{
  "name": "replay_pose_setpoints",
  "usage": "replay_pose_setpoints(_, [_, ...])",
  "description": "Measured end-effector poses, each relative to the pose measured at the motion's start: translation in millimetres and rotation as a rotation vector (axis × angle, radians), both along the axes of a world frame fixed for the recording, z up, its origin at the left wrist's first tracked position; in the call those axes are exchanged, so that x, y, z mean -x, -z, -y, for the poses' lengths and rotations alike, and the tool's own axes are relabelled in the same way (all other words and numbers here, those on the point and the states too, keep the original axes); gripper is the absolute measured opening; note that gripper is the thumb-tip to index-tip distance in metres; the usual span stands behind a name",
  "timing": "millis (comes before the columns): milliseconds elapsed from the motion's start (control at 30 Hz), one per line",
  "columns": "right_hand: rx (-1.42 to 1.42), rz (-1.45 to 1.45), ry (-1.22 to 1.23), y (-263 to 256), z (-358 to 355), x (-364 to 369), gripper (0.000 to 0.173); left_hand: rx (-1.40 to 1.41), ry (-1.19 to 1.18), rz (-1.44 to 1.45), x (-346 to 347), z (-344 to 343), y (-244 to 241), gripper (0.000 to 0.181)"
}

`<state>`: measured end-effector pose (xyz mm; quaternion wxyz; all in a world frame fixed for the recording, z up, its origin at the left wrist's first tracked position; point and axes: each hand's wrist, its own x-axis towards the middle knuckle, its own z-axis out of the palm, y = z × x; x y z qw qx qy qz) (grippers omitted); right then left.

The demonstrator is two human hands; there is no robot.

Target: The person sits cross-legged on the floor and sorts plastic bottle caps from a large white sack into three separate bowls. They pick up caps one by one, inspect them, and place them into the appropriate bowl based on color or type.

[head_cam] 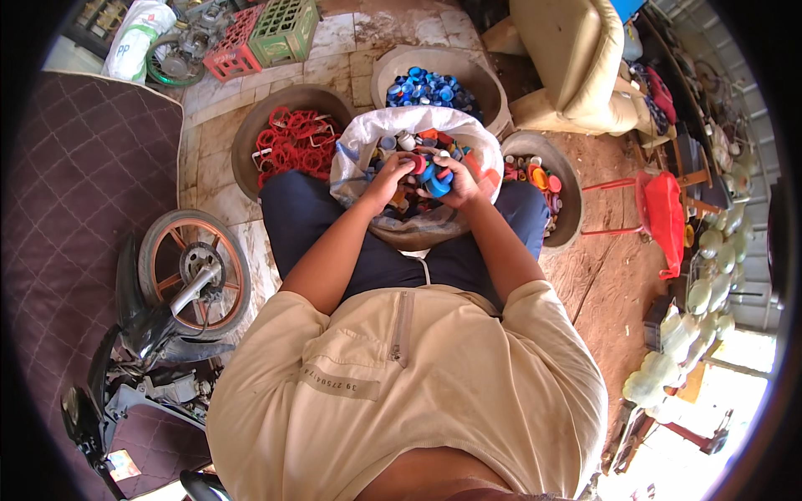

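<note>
A white woven sack (420,116) stands between the person's knees, its mouth rolled wide around mixed plastic bottle caps (401,203). Over the opening, my left hand (390,178) pinches a red cap (415,165) at its fingertips. My right hand (462,183) is cupped around several blue caps (435,181), close beside the left. Fingers partly hide the caps. Red plastic rings (294,141), with a few white pieces, lie in the left basin (244,138). Blue caps (432,87) lie in the far basin (498,94). Mixed-colour caps (539,178) lie in the right basin (570,213).
Red (232,47) and green crates (283,31) stand at the far left. A spoked motorcycle wheel (194,275) is beside the left knee, near a quilted brown mat (94,169). A beige armchair (557,62) and a red plastic bag (664,219) are at right.
</note>
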<state>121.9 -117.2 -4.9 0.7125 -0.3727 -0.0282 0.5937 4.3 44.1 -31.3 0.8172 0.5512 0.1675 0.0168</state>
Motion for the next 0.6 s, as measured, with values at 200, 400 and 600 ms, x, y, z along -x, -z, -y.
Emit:
replay_pose_setpoints(200, [-0.036, -0.033, -0.038, 2.2, -1.8, 2.7, 0.052, -0.154, -0.019, 0.042, -2.1, -2.5, 13.8, 0.028])
replay_pose_setpoints(400, [-0.071, -0.088, -0.043, 2.5, -5.1, 1.5, 0.053, 0.005, -0.067, -0.015, -5.1, -7.6, 17.8, 0.033])
replay_pose_setpoints(600, [-0.070, -0.130, 0.114, 2.0, -7.0, 1.4, 0.054, -0.416, 0.036, 0.094, 0.3, -0.7, -3.3, 0.047])
